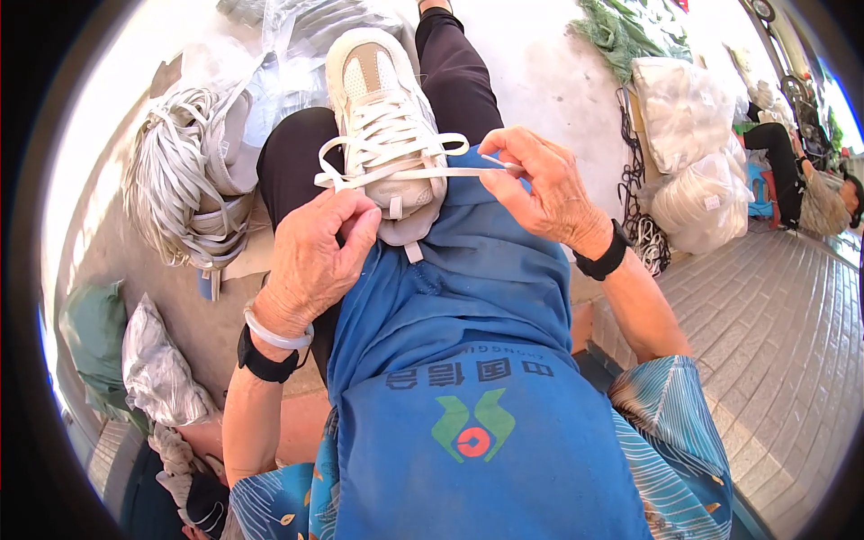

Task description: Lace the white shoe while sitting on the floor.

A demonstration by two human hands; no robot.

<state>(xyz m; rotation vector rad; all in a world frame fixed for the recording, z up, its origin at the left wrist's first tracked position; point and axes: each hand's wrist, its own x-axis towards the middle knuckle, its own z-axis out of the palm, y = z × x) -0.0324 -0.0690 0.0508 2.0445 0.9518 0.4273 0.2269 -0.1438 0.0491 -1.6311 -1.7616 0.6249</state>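
Note:
A beige and white sneaker (362, 76) rests on my lap, its toe pointing away from me. White shoelaces (382, 121) criss-cross its tongue, and loops stick out to both sides near the top eyelets. My right hand (544, 184) pinches one lace end between thumb and fingers, drawn out taut to the right of the sneaker. On the other side my left hand (315, 247) is closed on lace at the sneaker's collar; its fingertips partly hide the grip. A blue apron (450, 297) covers my lap under the heel.
At the left hangs a thick bundle of pale laces (175, 180). Clear plastic bags (315, 45) lie beyond the sneaker. Stuffed plastic bags (697, 202) and dark cords (633, 171) are to the right. A green bag (94, 337) sits at the lower left. Another person (801, 180) is at the far right.

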